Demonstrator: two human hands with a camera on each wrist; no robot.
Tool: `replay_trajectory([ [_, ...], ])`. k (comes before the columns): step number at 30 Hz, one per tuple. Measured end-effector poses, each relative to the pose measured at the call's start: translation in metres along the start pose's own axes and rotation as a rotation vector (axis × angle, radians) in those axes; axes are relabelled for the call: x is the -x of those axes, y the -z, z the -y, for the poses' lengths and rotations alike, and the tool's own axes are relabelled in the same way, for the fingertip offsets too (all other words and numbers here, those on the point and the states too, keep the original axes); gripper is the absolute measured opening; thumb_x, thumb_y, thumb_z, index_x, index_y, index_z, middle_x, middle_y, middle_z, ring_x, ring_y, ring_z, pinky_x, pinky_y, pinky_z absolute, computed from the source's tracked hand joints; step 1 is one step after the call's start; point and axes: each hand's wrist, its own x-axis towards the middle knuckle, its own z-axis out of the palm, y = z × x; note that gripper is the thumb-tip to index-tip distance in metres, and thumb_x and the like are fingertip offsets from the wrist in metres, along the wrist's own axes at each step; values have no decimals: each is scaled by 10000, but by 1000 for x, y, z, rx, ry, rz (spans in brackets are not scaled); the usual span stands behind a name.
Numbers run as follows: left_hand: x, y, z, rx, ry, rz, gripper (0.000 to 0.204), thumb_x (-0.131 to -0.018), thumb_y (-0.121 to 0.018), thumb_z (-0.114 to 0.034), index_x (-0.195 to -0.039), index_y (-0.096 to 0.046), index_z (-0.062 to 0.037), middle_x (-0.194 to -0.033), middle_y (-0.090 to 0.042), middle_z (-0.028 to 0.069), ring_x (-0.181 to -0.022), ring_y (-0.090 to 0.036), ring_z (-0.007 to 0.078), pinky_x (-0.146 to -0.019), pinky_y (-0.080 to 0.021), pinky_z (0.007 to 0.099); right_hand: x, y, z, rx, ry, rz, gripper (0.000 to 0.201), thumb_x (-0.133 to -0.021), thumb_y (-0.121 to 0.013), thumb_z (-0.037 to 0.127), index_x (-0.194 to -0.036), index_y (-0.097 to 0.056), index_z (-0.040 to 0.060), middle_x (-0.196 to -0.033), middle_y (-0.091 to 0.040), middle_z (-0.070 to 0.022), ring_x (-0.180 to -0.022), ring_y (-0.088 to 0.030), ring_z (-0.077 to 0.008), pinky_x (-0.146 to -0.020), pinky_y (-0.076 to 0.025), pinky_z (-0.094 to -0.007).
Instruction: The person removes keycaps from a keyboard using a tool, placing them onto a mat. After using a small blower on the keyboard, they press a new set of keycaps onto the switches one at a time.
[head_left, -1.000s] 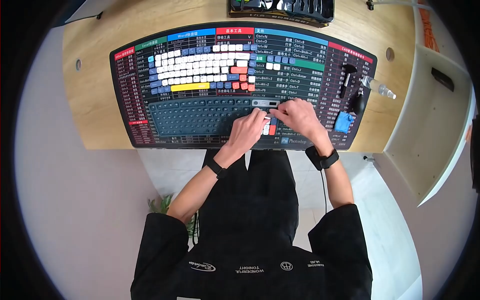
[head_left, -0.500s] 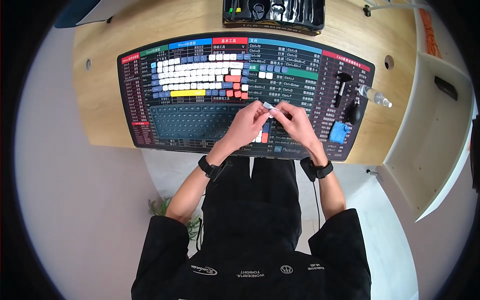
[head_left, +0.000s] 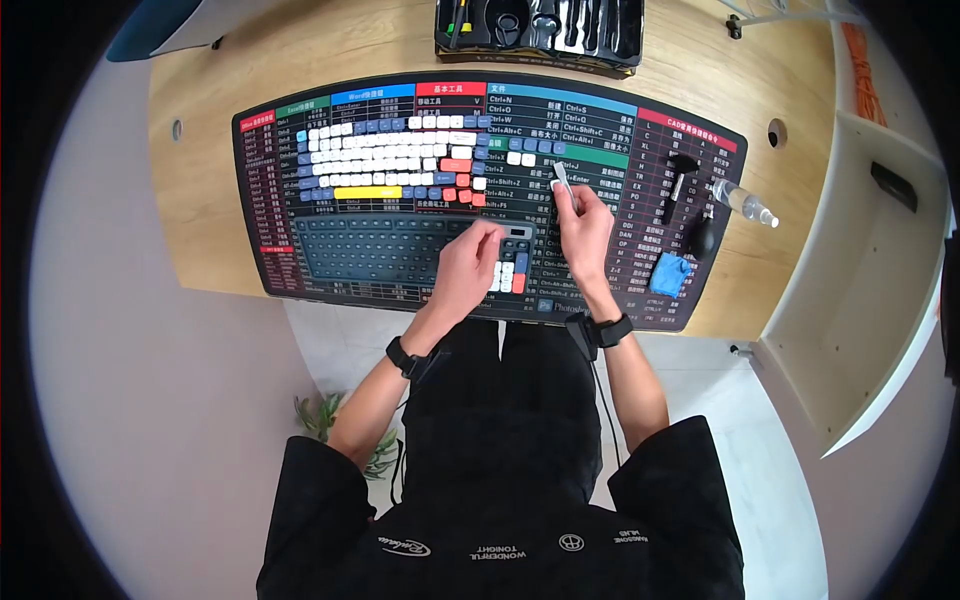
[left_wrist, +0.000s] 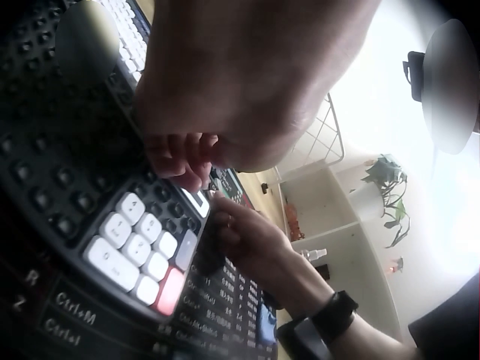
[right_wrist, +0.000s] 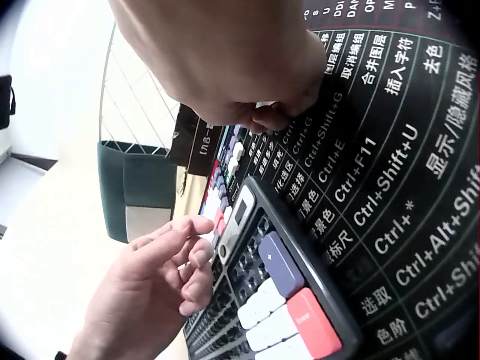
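My right hand [head_left: 587, 226] pinches a slim pale keycap puller [head_left: 561, 175] above the mat, right of the keyboard. My left hand [head_left: 468, 262] is over the right part of the keyboard [head_left: 375, 248], its fingers loosely curled and nothing visible between them in the right wrist view. Most of the dark keyboard is bare of caps. White number-pad keycaps [right_wrist: 271, 327], a dark blue one [right_wrist: 281, 264] and a red one [right_wrist: 313, 322] still sit at its right end. Behind it, removed keycaps [head_left: 385, 160] lie in rows, with a yellow space bar [head_left: 367, 192].
A printed desk mat [head_left: 600, 300] lies under everything. On its right are a black brush [head_left: 678, 188], a clear bottle [head_left: 745, 203], a black air blower [head_left: 701, 238] and a blue cloth [head_left: 669, 274]. A black tool tray [head_left: 540, 62] stands at the back.
My two hands have come apart from where they met over the number pad. The right hand has moved up and right with the puller; the left has drawn back leftward.
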Motion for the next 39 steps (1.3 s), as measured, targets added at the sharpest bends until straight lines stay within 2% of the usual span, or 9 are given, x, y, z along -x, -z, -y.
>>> replay_trajectory([
  [2,12,4,3,-15,-2,2,104,-1044,-563,-80,-1073,-612,7,-875,-674,145,-712,-657,247,-674,-510,339,3,2,3,155,24,-41,314,-1011,-691,275,-888,-689,-14,-538,-550,-27,-482,-406,-91,-484,-335,-336],
  [4,20,7,9,-41,12,-5,125,-1058,-561,-95,-1088,-641,-4,-774,-624,62,-652,-533,101,-620,-450,279,2,1,-1,148,18,-37,328,-1010,-693,282,-872,-680,-15,-534,-554,-23,-471,-412,-98,-482,-341,-337],
  [15,25,13,19,9,-22,-49,119,-1055,-564,-78,-1106,-641,-2,-834,-650,80,-670,-547,123,-628,-454,277,-1,-23,0,-53,-61,-44,377,-1038,-664,277,-795,-623,-7,-592,-482,78,-537,-371,-18,-482,-275,-241],
  [21,30,17,28,4,-25,-57,113,-1062,-561,-81,-1101,-634,-4,-839,-646,71,-673,-541,113,-621,-447,272,2,1,5,22,-5,-66,323,-1028,-646,236,-832,-603,-18,-548,-417,-21,-551,-357,-80,-500,-325,-336],
  [26,32,19,32,8,-55,-58,108,-1065,-556,-79,-1092,-629,-5,-844,-646,72,-674,-542,118,-621,-447,274,-6,-2,20,256,90,-1,295,-1000,-677,250,-856,-640,-5,-550,-550,-134,-464,-503,-249,-511,-386,-397],
  [28,31,23,29,-31,-31,-36,85,-1044,-562,-73,-1078,-601,-7,-961,-709,168,-796,-700,350,-707,-547,364,-9,-6,17,277,80,-10,305,-998,-681,268,-851,-655,3,-565,-570,-148,-481,-553,-296,-517,-401,-411],
  [29,31,23,31,-30,-28,-35,85,-1044,-562,-73,-1078,-601,-7,-961,-709,168,-796,-700,350,-707,-547,364,-9,-6,18,308,96,-13,305,-998,-681,272,-853,-659,4,-566,-567,-149,-484,-545,-307,-522,-404,-417],
  [31,31,21,35,-4,-56,-63,107,-1064,-557,-79,-1092,-625,-1,-831,-635,81,-663,-529,126,-616,-438,279,-11,-7,18,343,109,-18,306,-998,-681,275,-854,-662,6,-568,-564,-150,-486,-537,-319,-527,-407,-423],
  [39,34,22,36,9,-51,-67,108,-1060,-558,-75,-1095,-628,0,-836,-637,85,-664,-533,133,-621,-444,284,-16,-23,21,202,54,-65,372,-1012,-670,280,-800,-640,-25,-555,-507,-124,-497,-439,-243,-547,-397,-406],
])
